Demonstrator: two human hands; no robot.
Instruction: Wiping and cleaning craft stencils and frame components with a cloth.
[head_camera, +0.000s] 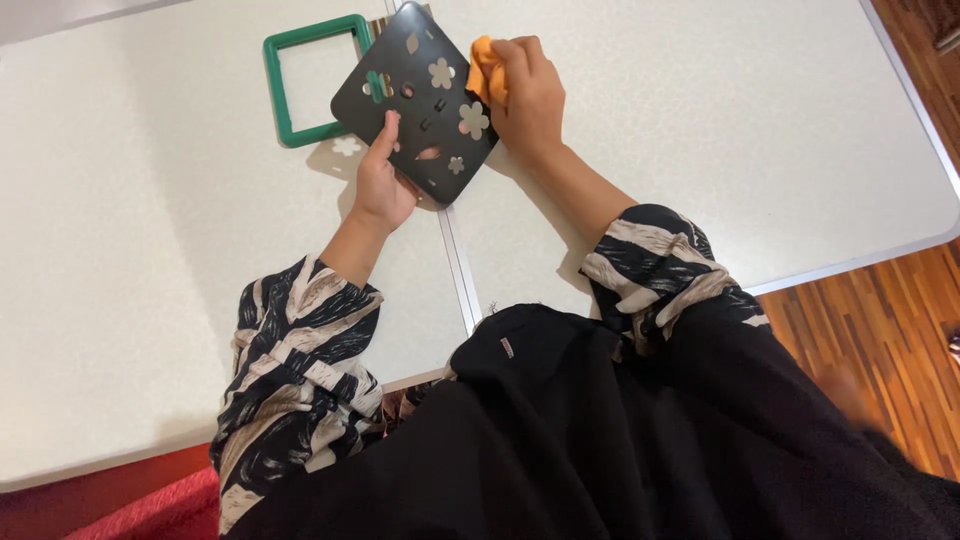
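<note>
Your left hand (383, 180) grips the black plate (418, 100) at its lower corner, thumb lying up across the face and the fingers hidden behind it, so the hold is a closed pinch on that corner. The plate is a rounded square pierced with flower, leaf and small square cut-outs; it stands tilted, raised off the white table (150, 250), one diagonal running from your left hand up and away toward the far edge. Its cut-outs throw a flower-shaped patch of light on the table just left of your wrist. Your right hand (530, 95) is closed around a bunched orange cloth (484, 70) and presses it against the plate's right edge, near the upper right corner. The cloth thus lies to the right of and beyond the left-hand grip, across the plate's face from it; the right hand is the nearer hand to that edge, the left the nearer to the lower corner. A green square frame (277, 90) lies flat on the table behind and left of the plate, partly covered by the plate's left corner; whether they touch cannot be told. The seam between the two table halves runs beneath the plate
</note>
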